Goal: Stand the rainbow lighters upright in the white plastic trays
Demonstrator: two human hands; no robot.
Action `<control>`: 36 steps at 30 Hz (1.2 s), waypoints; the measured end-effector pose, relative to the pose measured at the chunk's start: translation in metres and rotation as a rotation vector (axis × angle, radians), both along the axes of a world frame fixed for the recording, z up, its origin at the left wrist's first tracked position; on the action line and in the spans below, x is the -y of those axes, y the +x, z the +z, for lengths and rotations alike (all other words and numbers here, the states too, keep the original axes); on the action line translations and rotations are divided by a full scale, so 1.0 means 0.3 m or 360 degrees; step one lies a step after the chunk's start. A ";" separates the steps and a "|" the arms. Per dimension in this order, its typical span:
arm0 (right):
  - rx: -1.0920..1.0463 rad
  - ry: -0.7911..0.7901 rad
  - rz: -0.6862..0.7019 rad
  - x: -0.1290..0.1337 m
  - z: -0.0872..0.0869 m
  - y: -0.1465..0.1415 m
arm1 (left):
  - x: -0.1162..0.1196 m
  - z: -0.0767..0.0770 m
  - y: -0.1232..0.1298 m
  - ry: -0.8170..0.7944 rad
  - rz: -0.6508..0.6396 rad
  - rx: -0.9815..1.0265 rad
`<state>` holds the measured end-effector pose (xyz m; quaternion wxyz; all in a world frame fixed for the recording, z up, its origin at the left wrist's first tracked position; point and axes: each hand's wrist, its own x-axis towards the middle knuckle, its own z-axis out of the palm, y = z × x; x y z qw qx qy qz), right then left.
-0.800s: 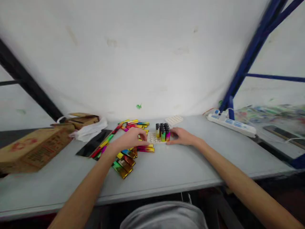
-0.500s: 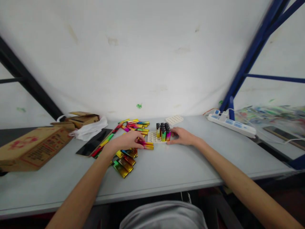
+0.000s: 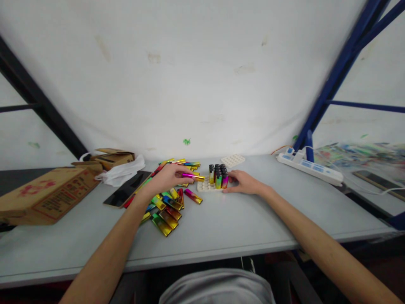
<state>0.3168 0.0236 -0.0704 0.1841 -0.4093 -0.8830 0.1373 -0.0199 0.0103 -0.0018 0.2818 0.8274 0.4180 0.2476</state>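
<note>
The left hand (image 3: 168, 177) has its grip closed on a purple-and-gold lighter (image 3: 195, 177) near a white holed tray (image 3: 204, 185); the right hand (image 3: 243, 183) (I cannot tell its grip) is beside upright lighters (image 3: 218, 177).

Your left hand (image 3: 169, 175) hides one end of the held lighter (image 3: 198, 177) and part of the loose lighters (image 3: 162, 226). Can't tell whether your right hand (image 3: 243, 182) touches the standing lighters (image 3: 218, 181). Left carton (image 3: 38, 192) cut off at left edge, side print (image 3: 60, 202) unreadable. Far-right plastic heap (image 3: 357, 154) blurred.
</note>
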 end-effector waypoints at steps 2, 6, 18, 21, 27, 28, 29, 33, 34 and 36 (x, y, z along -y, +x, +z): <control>-0.0004 -0.0005 0.0000 -0.001 -0.001 0.000 | 0.011 0.011 0.009 -0.0147 0.0054 0.0270; -0.0006 0.0000 0.0011 -0.006 -0.006 0.001 | 0.039 0.028 0.045 -0.0347 0.0157 0.0677; 0.0005 -0.0012 0.0006 -0.002 -0.001 -0.001 | 0.064 -0.011 0.132 -0.0724 -0.0012 0.1087; -0.0003 -0.0009 0.0005 -0.001 0.000 -0.002 | 0.074 -0.020 0.138 -0.0744 -0.0093 0.1054; -0.0003 -0.0018 -0.0005 0.005 0.005 -0.003 | 0.081 -0.036 0.173 -0.1158 -0.0033 0.1323; 0.0002 -0.0017 -0.0004 0.005 0.006 -0.003 | 0.081 -0.038 0.179 -0.1182 0.0023 0.1333; 0.0008 -0.0015 -0.0003 0.006 0.007 -0.003 | 0.080 -0.040 0.184 -0.1185 0.0079 0.1329; 0.0019 -0.0003 0.0009 0.005 0.010 -0.002 | 0.073 -0.050 0.195 -0.1063 0.0170 0.1247; 0.0019 -0.0003 0.0016 0.005 0.010 -0.002 | 0.071 -0.054 0.197 -0.1024 0.0176 0.1230; 0.0018 -0.0005 0.0029 0.004 0.010 -0.002 | 0.069 -0.060 0.202 -0.0960 0.0192 0.1199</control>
